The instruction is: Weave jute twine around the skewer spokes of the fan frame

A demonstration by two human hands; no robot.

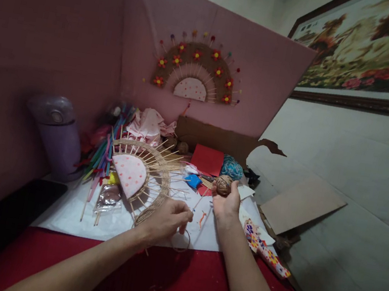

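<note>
Holding the ball [224, 185], the right hand [226, 204] has bent fingers round it. The left hand [171, 217], by the fan [166, 178], pinches string [189, 242]. The slack loop could catch a stick [133, 210] if tugged; the ball could roll off if its hand tips.

Two hands [168, 218] [226, 206], two half-round frames [166, 180] [206, 56], three twine balls [224, 185] [182, 148] [170, 143], one bottle [58, 144], one framed picture [369, 51].

No text, brand or number can be read. Near the upper left corner of the framed wall picture [364, 55], small dark marks [308, 27] are seen; these may be written characters, too small to be deciphered.
</note>
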